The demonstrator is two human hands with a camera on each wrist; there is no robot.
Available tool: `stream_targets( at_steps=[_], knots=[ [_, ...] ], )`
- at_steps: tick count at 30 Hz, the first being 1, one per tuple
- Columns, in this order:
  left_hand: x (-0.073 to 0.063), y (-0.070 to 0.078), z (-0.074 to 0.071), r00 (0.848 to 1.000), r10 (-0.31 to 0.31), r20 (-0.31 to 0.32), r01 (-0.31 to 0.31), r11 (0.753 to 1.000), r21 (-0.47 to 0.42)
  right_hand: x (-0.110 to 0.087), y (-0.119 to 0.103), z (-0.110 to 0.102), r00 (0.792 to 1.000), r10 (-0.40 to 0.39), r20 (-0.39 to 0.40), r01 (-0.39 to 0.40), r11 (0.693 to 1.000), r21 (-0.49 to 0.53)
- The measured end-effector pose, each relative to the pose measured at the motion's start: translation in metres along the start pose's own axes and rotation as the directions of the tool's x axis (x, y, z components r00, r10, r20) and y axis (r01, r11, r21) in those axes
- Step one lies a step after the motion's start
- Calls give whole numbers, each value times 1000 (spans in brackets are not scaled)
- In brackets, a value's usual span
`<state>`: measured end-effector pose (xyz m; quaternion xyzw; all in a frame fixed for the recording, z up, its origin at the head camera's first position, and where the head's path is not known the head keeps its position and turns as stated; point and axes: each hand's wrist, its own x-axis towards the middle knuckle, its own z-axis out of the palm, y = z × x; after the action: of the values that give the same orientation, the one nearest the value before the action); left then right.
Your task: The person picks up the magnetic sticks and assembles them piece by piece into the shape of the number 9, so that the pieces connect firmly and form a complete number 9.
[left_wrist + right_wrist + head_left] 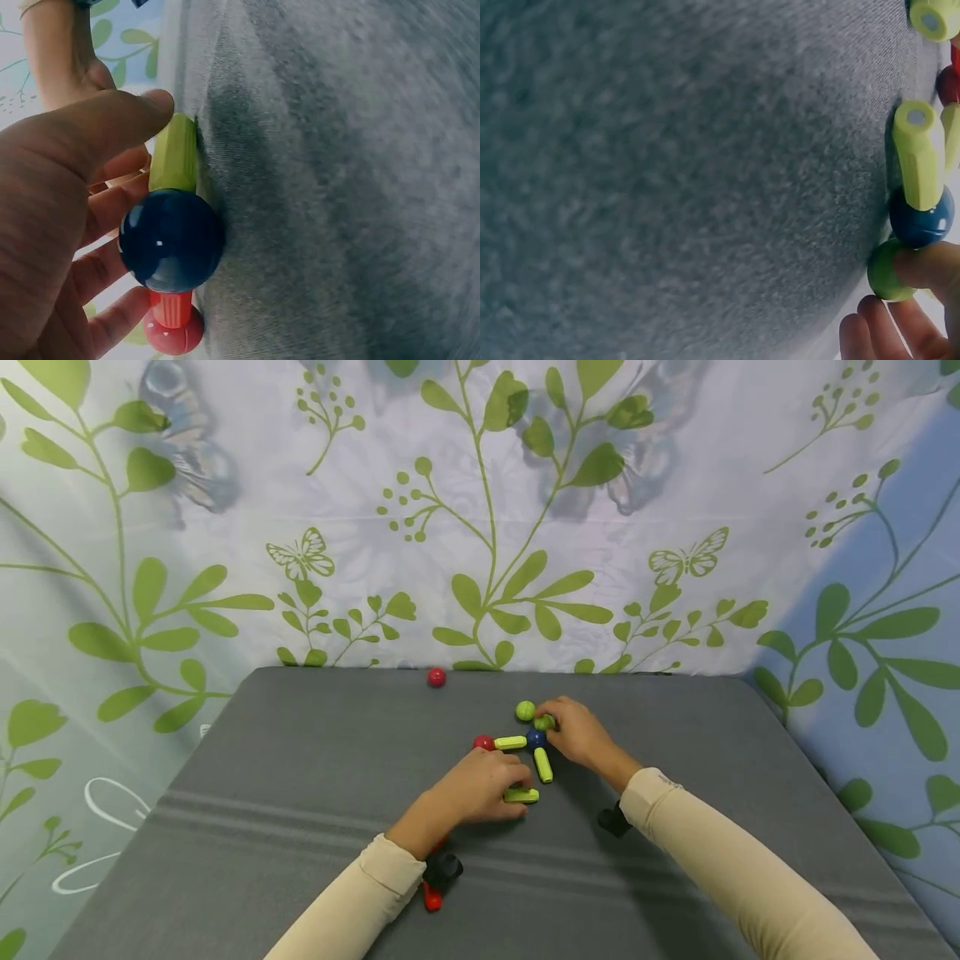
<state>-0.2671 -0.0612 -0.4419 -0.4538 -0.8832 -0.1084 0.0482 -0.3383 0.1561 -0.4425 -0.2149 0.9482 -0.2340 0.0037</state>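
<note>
My right hand [579, 732] pinches a green ball [887, 271] between thumb and fingers. The ball sits against a dark blue ball [536, 738]. Two yellow-green sticks reach out from this blue ball: one [511, 742] leads to a red ball [483, 742], the other [543, 766] points toward me. Nearer to me, my left hand [480, 783] holds a yellow-green stick [174, 154] between thumb and fingers. That stick meets another blue ball [172, 240], followed by a red stick [171, 307] and a red ball [174, 332]. In the head view the hand hides that blue ball.
Beyond the right hand lies a second green ball [525, 711]. A lone red ball [437, 677] is at the back edge of the grey table [337, 735]. A red stick [432, 897] shows beside the left wrist. Patterned cloth [360, 527] hangs behind the table.
</note>
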Motion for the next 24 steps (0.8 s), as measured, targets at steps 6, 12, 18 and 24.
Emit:
stream_targets(
  at_steps=[6, 12, 18, 24],
  knots=[
    [2, 3, 2, 998, -46, 40, 43, 995, 87, -8, 7, 1, 999, -4, -33, 4, 1000, -13],
    [1, 6, 2, 992, -104, 74, 92, 985, 146, -23, 11, 2, 998, -4, -57, 3, 1000, -7],
    [-1, 5, 3, 994, -100, 51, 92, 987, 133, -41, 13, 5, 994, -37, -101, 42, 998, 49],
    [-3, 4, 0, 995, -96, 35, 90, 988, 124, -65, 5, 3, 984, -128, -126, 148, 974, 169]
  ],
)
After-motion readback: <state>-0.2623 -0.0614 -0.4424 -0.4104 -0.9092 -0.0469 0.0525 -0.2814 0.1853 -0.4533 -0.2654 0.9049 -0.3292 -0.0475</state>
